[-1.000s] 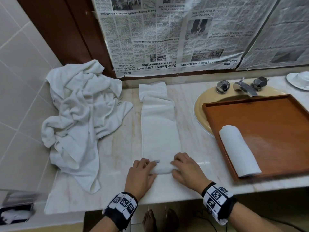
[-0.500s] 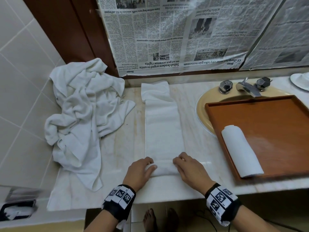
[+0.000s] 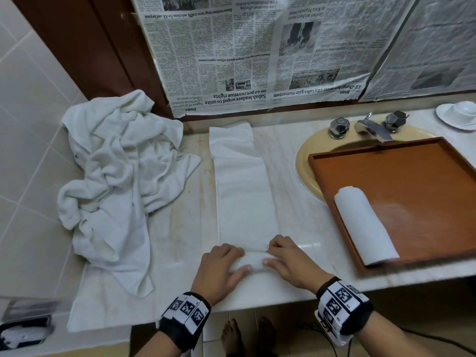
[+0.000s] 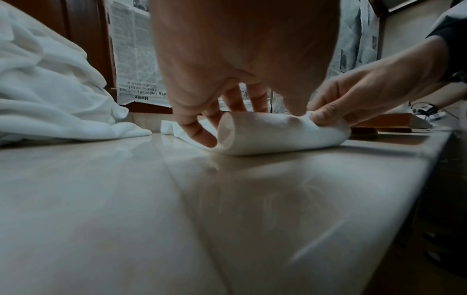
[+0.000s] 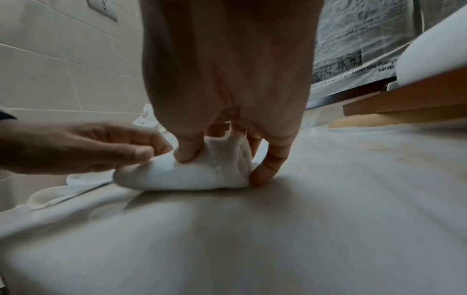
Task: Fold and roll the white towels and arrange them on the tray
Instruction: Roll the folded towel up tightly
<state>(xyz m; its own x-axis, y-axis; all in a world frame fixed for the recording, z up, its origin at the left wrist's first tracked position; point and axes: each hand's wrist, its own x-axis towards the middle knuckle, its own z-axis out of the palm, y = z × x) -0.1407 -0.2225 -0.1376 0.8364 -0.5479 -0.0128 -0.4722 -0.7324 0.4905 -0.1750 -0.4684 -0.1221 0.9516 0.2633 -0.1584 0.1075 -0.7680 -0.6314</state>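
Note:
A white towel folded into a long strip (image 3: pixel 244 191) lies on the marble counter, running away from me. Its near end is rolled into a short tube (image 3: pixel 253 261) (image 4: pixel 272 133) (image 5: pixel 197 173). My left hand (image 3: pixel 221 266) (image 4: pixel 227 95) grips the tube's left end, thumb in front and fingers curled over the top. My right hand (image 3: pixel 288 258) (image 5: pixel 227 127) pinches its right end the same way. A finished towel roll (image 3: pixel 364 225) lies on the brown wooden tray (image 3: pixel 425 191) at the right.
A crumpled heap of white towels (image 3: pixel 118 181) fills the counter's left side against the tiled wall. The tray sits over a yellow sink (image 3: pixel 306 161) with a chrome tap (image 3: pixel 371 126). A white dish (image 3: pixel 458 114) stands far right. Newspaper (image 3: pixel 257 47) covers the wall behind.
The rolled end has grown thicker and advanced a little away from me along the strip. Both hands stay on its two ends.

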